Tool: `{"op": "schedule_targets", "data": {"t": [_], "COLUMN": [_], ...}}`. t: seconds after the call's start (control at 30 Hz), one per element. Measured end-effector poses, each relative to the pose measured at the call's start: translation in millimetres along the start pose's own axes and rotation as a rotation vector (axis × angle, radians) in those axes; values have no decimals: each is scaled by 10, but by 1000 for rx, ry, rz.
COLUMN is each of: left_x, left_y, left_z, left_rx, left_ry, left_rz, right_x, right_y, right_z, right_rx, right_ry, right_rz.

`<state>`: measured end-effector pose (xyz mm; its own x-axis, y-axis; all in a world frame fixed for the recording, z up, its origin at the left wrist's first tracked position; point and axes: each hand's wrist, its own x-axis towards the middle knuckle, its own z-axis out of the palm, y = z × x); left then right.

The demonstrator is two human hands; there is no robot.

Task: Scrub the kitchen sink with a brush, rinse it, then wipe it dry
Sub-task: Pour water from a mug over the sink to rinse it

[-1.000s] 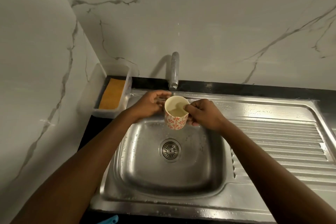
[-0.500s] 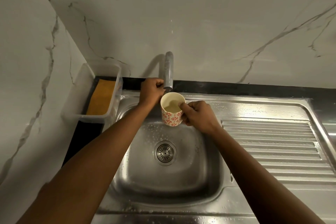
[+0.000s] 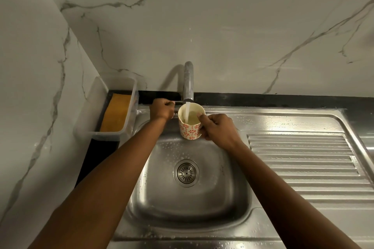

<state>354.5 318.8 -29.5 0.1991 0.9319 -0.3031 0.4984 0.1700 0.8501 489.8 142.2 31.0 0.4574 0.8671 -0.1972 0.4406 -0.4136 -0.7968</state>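
Observation:
A steel sink (image 3: 202, 204) with a round drain (image 3: 186, 172) lies below me, its basin dotted with water drops. Above the basin's back edge my right hand (image 3: 217, 130) grips a white cup with a red flower pattern (image 3: 189, 128), thumb over the rim. The cup sits under the steel tap (image 3: 188, 81), and a stream of water runs into it. My left hand (image 3: 162, 109) is curled around the tap's thin lever to the left of the spout.
A clear plastic tub (image 3: 129, 115) holding an orange sponge (image 3: 115, 115) stands in the back left corner against the marble wall. A wet ribbed draining board (image 3: 303, 159) stretches to the right of the basin. A black counter strip (image 3: 263, 99) runs behind the sink.
My left hand went from beside the cup up to the tap lever and closed on it. Water now flows into the cup, which stays under the spout.

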Motion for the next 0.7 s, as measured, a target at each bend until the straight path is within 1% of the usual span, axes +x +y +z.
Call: {"op": "schedule_targets", "data": {"t": [0.07, 0.13, 0.27, 0.33, 0.47, 0.7], "left_x": [24, 53, -440, -564, -630, -820], "left_y": [-110, -262, -47, -74, -179, -21], "left_z": [-46, -103, -289, -361, -455, -595], "left_rx": [-15, -38, 11, 27, 66, 10], "left_ry": [11, 42, 41, 62, 80, 79], "left_rz": [13, 67, 153, 191, 227, 270], "right_x": [-12, -24, -70, -85, -96, -123], "right_y": [-17, -42, -84, -96, -117, -183], "right_z": [-3, -19, -70, -59, -68, -154], "right_rx": [-14, -13, -1, -1, -4, 21], "right_ry": [1, -1, -9, -12, -4, -19], "right_rz": [13, 23, 55, 51, 65, 97]}}
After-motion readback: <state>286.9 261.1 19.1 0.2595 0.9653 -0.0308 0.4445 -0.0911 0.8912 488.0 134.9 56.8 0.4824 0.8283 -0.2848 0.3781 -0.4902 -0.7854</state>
